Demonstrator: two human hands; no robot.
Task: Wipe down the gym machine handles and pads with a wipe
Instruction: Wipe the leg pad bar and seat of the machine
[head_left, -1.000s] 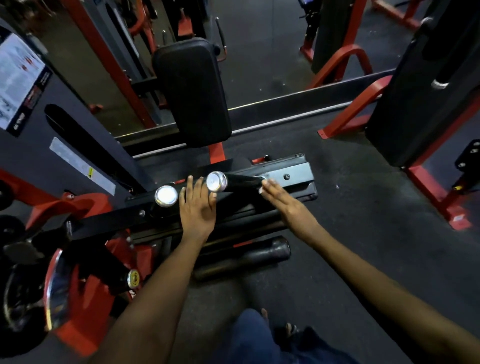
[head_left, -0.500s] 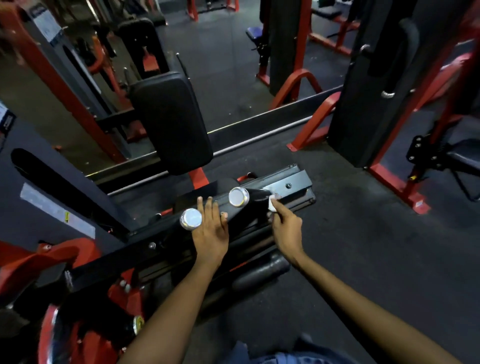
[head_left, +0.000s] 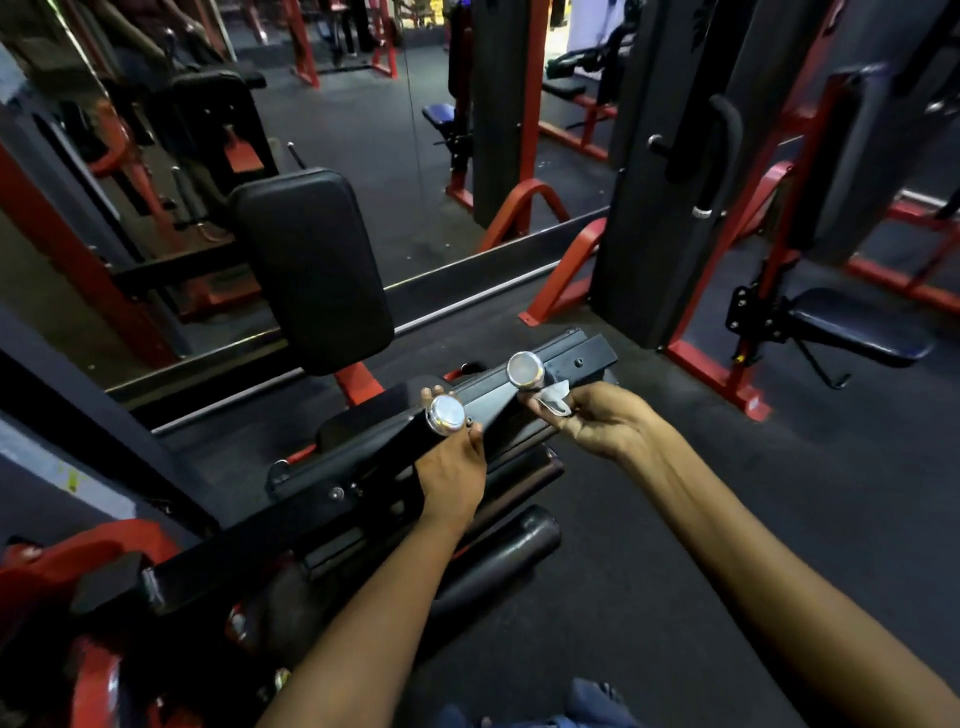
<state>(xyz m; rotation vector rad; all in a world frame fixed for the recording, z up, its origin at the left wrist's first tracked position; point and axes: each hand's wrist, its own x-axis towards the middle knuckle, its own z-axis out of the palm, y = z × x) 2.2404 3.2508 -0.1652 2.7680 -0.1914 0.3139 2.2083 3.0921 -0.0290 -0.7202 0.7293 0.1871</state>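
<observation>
My left hand (head_left: 451, 467) wraps its fingers around the near handle (head_left: 415, 434) by its shiny cap; my right hand (head_left: 597, 423) pinches the white wipe (head_left: 556, 399). The wipe sits just under the far handle's cap (head_left: 525, 369); a black pad (head_left: 311, 267) stands behind.

Bare floor (head_left: 675, 519) rightward; pad (head_left: 311, 270) perhaps blocking ahead

The left hand (head_left: 453, 467) curls around the left handle (head_left: 415, 434), fingers wrapped just behind its chrome cap (head_left: 445, 414). To the right of that cap, the right hand (head_left: 597, 422) pinches a crumpled white wipe (head_left: 555, 397) against the underside of the right handle (head_left: 525, 370). A black pad (head_left: 311, 270) stands upright beyond the left handle, above a red frame (head_left: 358, 384).
</observation>
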